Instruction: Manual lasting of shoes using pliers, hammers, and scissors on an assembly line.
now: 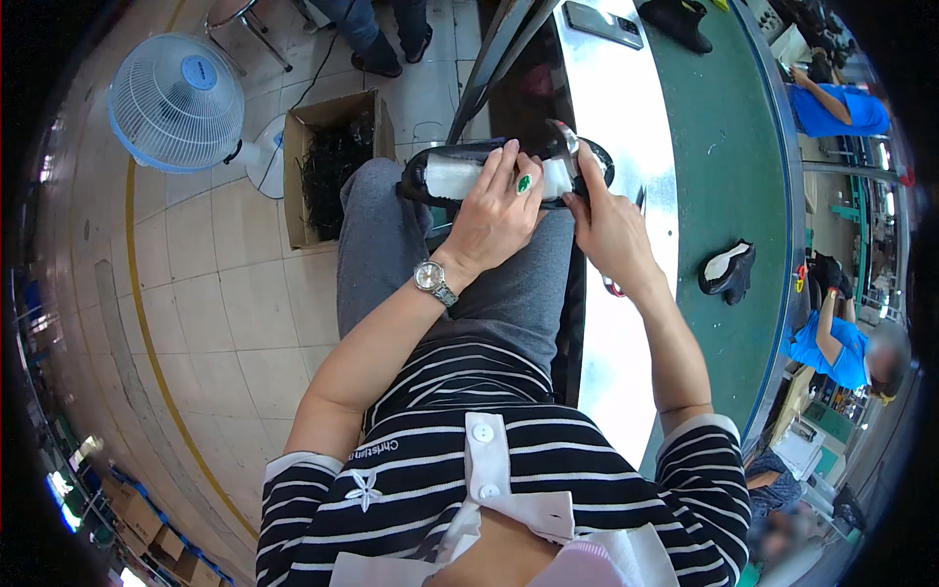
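A black shoe (416, 176) rests across my knees, its white underside (452, 177) facing up. My left hand (499, 207), with a green-stoned ring and a watch, lays its stretched fingers over the middle of that underside; its thumb is mostly hidden. At the shoe's right end, my right hand (608, 227) is closed around a hand tool with a curved, shiny metal head (565, 139). The head sits at the white underside, beside my left fingers. Whether it touches the shoe, I cannot tell. Most of the tool's handle is hidden by my fingers.
A shiny metal ledge (626, 127) runs beside my right arm, with a phone (603, 24) on it. Beyond lies a green belt (729, 176) carrying a black shoe (729, 272) and another dark shoe (677, 22). Left stand a cardboard box (298, 186) and a fan (176, 103). Co-workers sit across.
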Tool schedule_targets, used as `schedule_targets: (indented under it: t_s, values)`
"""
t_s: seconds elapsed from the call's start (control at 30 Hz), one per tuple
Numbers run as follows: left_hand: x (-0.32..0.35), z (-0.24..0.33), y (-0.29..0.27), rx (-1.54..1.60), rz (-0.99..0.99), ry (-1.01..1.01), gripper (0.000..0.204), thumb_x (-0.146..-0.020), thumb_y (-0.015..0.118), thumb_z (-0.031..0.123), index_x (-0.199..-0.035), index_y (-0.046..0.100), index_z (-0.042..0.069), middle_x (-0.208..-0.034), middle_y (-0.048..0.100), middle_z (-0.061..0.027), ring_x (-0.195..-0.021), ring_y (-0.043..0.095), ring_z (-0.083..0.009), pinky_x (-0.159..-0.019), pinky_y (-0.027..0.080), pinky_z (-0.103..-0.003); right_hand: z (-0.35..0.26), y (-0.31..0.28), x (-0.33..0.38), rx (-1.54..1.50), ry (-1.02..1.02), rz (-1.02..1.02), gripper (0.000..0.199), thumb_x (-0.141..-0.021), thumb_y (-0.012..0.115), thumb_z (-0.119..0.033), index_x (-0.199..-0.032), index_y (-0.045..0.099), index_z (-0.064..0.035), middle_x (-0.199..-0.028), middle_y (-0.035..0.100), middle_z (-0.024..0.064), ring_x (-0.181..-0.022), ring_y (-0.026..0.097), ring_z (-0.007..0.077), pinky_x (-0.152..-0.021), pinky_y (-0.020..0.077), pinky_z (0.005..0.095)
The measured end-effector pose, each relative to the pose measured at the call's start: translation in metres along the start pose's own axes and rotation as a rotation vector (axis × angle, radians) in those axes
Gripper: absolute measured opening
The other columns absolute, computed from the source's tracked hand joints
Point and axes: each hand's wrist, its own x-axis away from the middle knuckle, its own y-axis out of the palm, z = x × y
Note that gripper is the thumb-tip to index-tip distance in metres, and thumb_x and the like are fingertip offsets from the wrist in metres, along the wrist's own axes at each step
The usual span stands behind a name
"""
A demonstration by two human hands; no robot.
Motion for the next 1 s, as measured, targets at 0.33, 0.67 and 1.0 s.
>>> schedule_targets:
  t_s: [0.33, 0.67, 1.0]
  values:
    - [-0.019, -0.003, -0.027, 0.163, -0.185, -0.305, 0.072, -0.067, 0.079, 0.013, -0.129, 0.048, -0.008, -0.128, 0.048, -0.0184, -0.120, 0.048, -0.0347, -0.102, 0.042, -0.043, -0.012, -0.008, 0.000, 0.066, -0.080, 0.001, 0.065, -0.090, 0.057, -0.014, -0.148, 0.027, -0.0140, -0.062, 0.062, 0.0213, -0.058, 0.063, 0.0401, -0.056, 0.0471, 0.0507]
    - [0.008, -0.020, -0.026, -0.200, -0.122, -0.008, 0.048, -0.078, 0.064, 0.006, -0.122, 0.054, -0.012, -0.116, 0.058, -0.0222, -0.119, 0.052, -0.0395, -0.108, 0.038, -0.045, -0.036, -0.007, 0.001, 0.129, -0.139, -0.030, 0.066, -0.092, 0.054, -0.012, -0.150, 0.023, -0.0123, -0.061, 0.063, 0.0195, -0.054, 0.064, 0.0374, -0.049, 0.0494, 0.0452]
    - [0.020, -0.021, -0.021, -0.114, -0.076, -0.027, 0.048, -0.076, 0.068, 0.009, -0.118, 0.056, -0.011, -0.115, 0.057, -0.0223, -0.123, 0.050, -0.0396, -0.107, 0.040, -0.046, -0.052, -0.012, -0.004, 0.062, -0.159, 0.016, 0.069, -0.091, 0.054, -0.011, -0.151, 0.019, -0.0136, -0.062, 0.063, 0.0202, -0.054, 0.063, 0.0382, -0.050, 0.0475, 0.0463]
